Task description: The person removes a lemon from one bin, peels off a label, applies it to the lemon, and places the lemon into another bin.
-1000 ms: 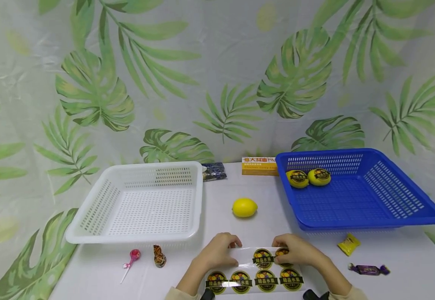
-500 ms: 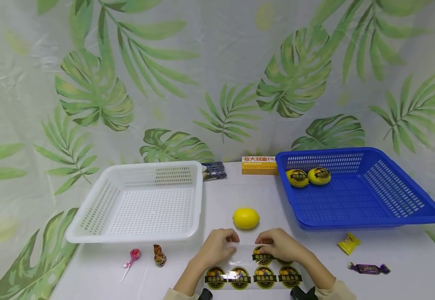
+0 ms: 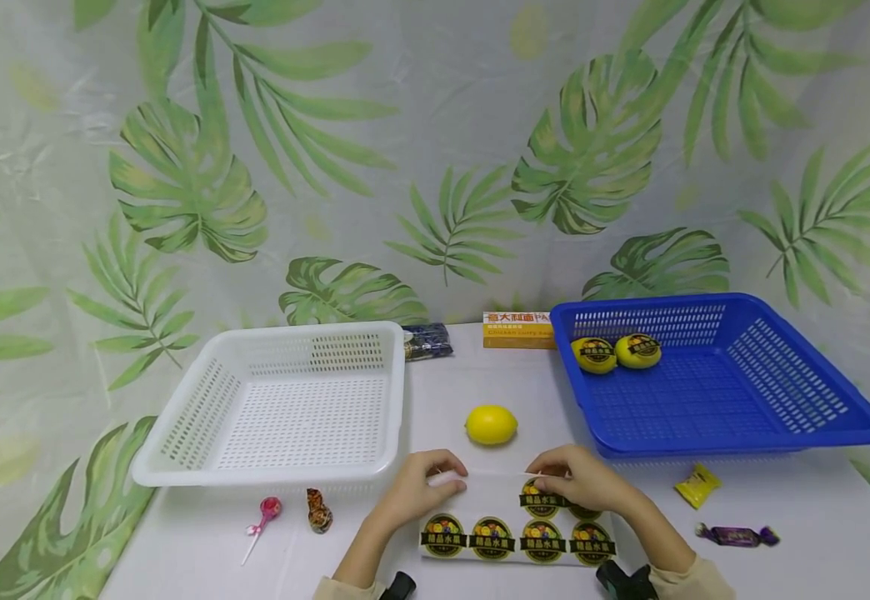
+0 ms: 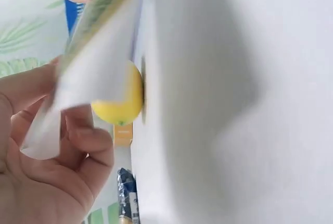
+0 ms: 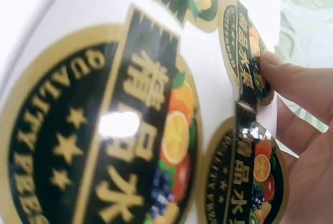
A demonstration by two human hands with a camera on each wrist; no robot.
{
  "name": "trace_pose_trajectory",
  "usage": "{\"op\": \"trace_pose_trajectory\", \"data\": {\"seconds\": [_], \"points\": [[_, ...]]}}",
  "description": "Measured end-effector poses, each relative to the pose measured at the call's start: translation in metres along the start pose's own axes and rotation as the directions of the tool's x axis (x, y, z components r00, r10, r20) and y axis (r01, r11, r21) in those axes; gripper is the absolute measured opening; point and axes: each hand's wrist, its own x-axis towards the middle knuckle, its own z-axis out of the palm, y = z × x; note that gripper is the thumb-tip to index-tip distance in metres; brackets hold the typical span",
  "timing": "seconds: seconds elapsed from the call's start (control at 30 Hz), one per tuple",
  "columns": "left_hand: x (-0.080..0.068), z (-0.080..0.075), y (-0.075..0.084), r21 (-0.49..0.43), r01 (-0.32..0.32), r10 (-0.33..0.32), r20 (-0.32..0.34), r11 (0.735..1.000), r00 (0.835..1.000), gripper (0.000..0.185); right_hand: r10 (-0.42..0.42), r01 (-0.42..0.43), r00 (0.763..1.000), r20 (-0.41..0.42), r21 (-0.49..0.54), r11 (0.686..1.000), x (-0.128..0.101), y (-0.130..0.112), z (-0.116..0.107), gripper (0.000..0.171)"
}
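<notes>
A sheet of round black-and-gold fruit stickers [image 3: 506,504] is held up off the table between both hands. My left hand [image 3: 422,487] pinches its far left corner, and in the left wrist view the corner curls between thumb and fingers. My right hand [image 3: 581,479] grips the far edge on the right, the thumb lying on a sticker [image 5: 244,52]. The upper left of the sheet is bare white backing. Just beyond the sheet a yellow lemon [image 3: 491,425] lies on the table, no sticker showing on the side in view.
A white basket [image 3: 270,479] stands at left, a blue basket [image 3: 742,446] at right with two stickered lemons [image 3: 615,353]. An orange box [image 3: 519,331] and dark packet [image 3: 427,342] lie behind. Nearer are a lollipop [image 3: 264,515], brown candy [image 3: 319,511], yellow candy [image 3: 698,487] and purple candy [image 3: 738,537].
Both hands have moved farther from the body with the sheet, which tilts differently now. The lemon shifted nearer, then back a little.
</notes>
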Motion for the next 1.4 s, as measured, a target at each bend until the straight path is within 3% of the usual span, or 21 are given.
{"op": "trace_pose_trajectory", "data": {"seconds": [0.17,0.4,0.53,0.63,0.7,0.8,0.9,1.0,1.03,1.1,1.27,1.33,1.4], "points": [[0.002,0.001,-0.001,-0.101,0.021,-0.025,-0.037,0.995,0.999,0.01,0.0,-0.001,1.0,-0.026,-0.031,1.0,-0.001,-0.002,-0.003,0.02],[0.003,0.002,-0.002,-0.167,0.06,-0.092,-0.194,0.984,0.977,0.01,-0.009,-0.002,0.993,-0.114,-0.1,0.995,-0.005,0.001,-0.006,0.022],[-0.001,0.002,-0.002,-0.09,0.083,-0.101,-0.207,0.992,0.973,0.012,-0.008,0.005,0.995,-0.096,-0.032,0.999,-0.008,0.002,-0.007,0.026],[-0.003,0.002,0.001,0.109,0.069,-0.053,-0.148,0.992,0.988,0.01,-0.021,0.023,0.997,-0.072,0.026,0.999,-0.008,0.003,-0.007,0.025],[-0.004,0.002,0.006,0.294,0.058,-0.027,-0.109,0.954,0.994,0.005,-0.03,0.032,0.998,-0.06,0.047,0.998,-0.008,0.003,-0.005,0.024],[-0.004,0.003,0.018,0.536,0.071,-0.033,-0.081,0.841,0.996,0.018,-0.045,0.048,0.998,-0.039,0.065,0.997,-0.005,0.002,-0.003,0.023],[-0.003,0.003,0.031,0.659,0.1,-0.057,-0.087,0.746,0.995,0.028,-0.06,0.061,0.998,-0.016,0.093,0.994,-0.001,0.001,-0.001,0.024],[0.0,0.002,0.04,0.69,0.108,-0.069,-0.083,0.715,0.994,0.03,-0.079,0.079,0.997,-0.003,0.109,0.991,0.003,-0.002,0.001,0.025],[0.001,0.002,0.042,0.691,0.103,-0.069,-0.076,0.715,0.995,0.031,-0.08,0.08,0.997,-0.001,0.113,0.99,0.004,-0.004,0.002,0.025],[0.003,0.003,0.044,0.659,0.086,-0.074,-0.045,0.747,0.996,0.033,-0.087,0.086,0.996,0.001,0.108,0.99,0.006,-0.006,0.003,0.025],[0.012,0.011,0.036,0.403,-0.007,-0.018,0.057,0.915,0.998,0.026,-0.086,0.086,0.996,-0.005,0.112,0.99,0.01,-0.01,0.005,0.029],[0.014,0.014,0.03,0.297,-0.028,0.013,0.052,0.955,0.999,0.016,-0.087,0.09,0.996,-0.031,0.103,0.991,0.011,-0.009,0.005,0.031],[0.015,0.015,0.025,0.21,-0.024,0.021,0.017,0.977,1.0,0.006,-0.084,0.089,0.994,-0.074,0.076,0.993,0.01,-0.006,0.005,0.03]]}}
